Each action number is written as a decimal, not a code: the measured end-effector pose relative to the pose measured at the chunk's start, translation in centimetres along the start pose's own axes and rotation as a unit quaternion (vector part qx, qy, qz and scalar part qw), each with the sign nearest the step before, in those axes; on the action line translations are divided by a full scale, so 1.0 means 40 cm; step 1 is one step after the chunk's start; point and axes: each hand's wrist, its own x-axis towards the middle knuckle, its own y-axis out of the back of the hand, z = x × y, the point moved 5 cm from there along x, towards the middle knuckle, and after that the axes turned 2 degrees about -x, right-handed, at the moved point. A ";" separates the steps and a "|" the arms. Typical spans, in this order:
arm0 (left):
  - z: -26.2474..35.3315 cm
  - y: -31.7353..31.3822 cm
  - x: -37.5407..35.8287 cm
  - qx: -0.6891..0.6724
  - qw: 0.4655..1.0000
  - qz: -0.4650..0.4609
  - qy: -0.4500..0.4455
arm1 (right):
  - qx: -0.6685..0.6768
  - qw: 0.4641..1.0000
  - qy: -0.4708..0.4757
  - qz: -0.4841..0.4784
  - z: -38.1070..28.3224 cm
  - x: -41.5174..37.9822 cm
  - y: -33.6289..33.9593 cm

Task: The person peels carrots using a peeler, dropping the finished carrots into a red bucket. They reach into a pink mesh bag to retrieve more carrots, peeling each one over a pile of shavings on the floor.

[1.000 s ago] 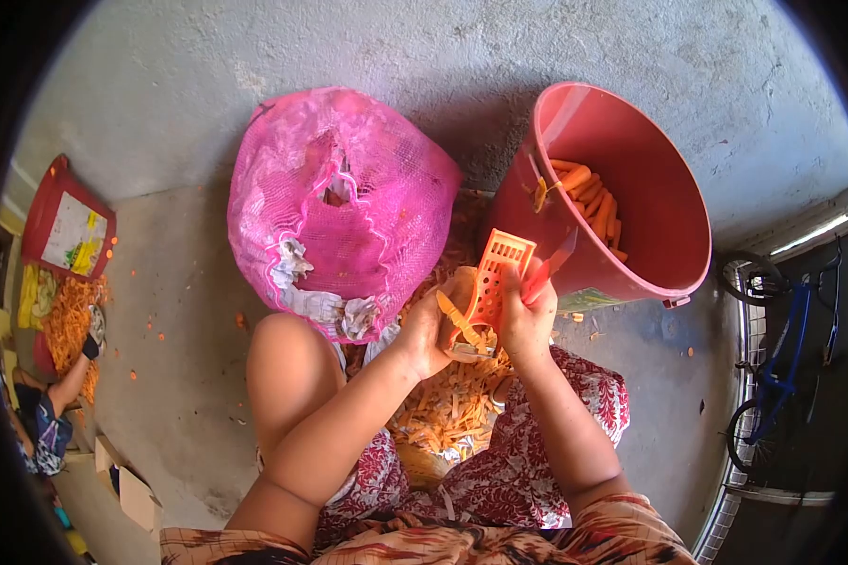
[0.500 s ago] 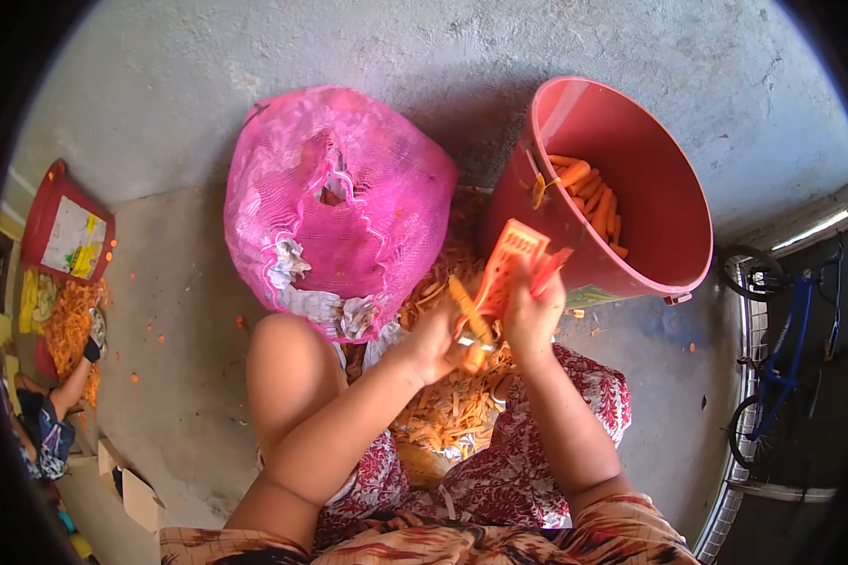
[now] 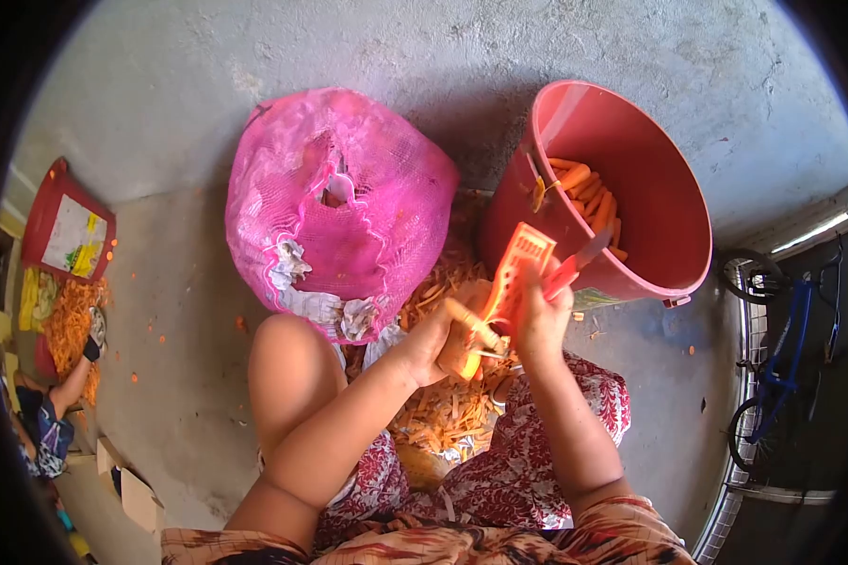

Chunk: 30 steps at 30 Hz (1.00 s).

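My left hand (image 3: 433, 348) is closed on a carrot (image 3: 471, 362), whose lower end shows orange past the fingers. My right hand (image 3: 542, 315) grips an orange peeler (image 3: 518, 268) with a slotted, holed body, and a red-handled knife (image 3: 578, 266) whose blade points up and right. A pale orange strip (image 3: 474, 325) lies across the front of the left hand, by the peeler's lower end. Beneath both hands, carrot peelings (image 3: 448, 414) cover the floor between my legs.
A pink mesh sack (image 3: 405, 179) stands by the wall. Right of it, a tilted red bucket (image 3: 664, 188) holds peeled carrots (image 3: 594, 202). At far left are a red container (image 3: 42, 221), more peelings (image 3: 71, 325) and another person's gloved hand (image 3: 95, 334). A blue bicycle (image 3: 790, 344) is far right.
The peeler and the left hand's carrot have shifted slightly and tilted differently. The knife blade now shows more clearly, pointing up and right. The pale strip has moved lower.
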 end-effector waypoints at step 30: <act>-0.021 0.057 0.034 -0.113 0.988 0.102 -0.035 | -0.171 0.982 0.053 -0.054 0.001 -0.018 -0.042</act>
